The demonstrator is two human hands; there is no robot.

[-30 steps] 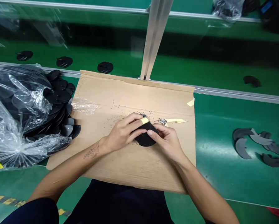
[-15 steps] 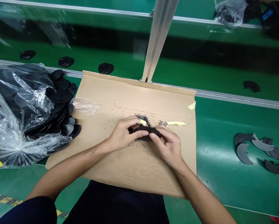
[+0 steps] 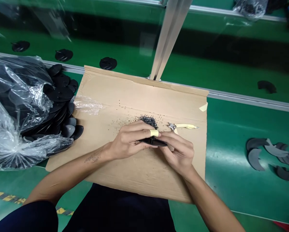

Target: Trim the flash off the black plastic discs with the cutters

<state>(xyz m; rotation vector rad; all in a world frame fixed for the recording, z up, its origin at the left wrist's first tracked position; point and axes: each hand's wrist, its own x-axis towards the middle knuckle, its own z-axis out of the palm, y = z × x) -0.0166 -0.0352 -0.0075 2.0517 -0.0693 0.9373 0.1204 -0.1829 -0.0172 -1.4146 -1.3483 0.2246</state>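
Observation:
A thin black rounded plastic part [image 3: 156,142] is held nearly edge-on between both hands over the cardboard sheet [image 3: 125,174]. My left hand [image 3: 130,138] grips its left side, fingers above and thumb beneath; a yellow wrap covers one fingertip. My right hand [image 3: 179,149] is closed on the right end of the same part. Just beyond the hands lies a heap of tiny black bits [image 3: 149,121], with more scattered around it. Nippers with pale yellow handles [image 3: 183,126] rest on the cardboard, right of the heap.
At left, a clear plastic bag [image 3: 19,96] spills many black discs [image 3: 60,93]. Curved grey pieces [image 3: 255,158] lie on the green table at right. A metal post [image 3: 170,38] rises behind the cardboard. Several black parts [image 3: 108,63] sit beyond the rail.
The black part has been tilted from showing its broad face to nearly edge-on. My left fingers have moved over its top, and the thumb has gone underneath. The view has shifted slightly.

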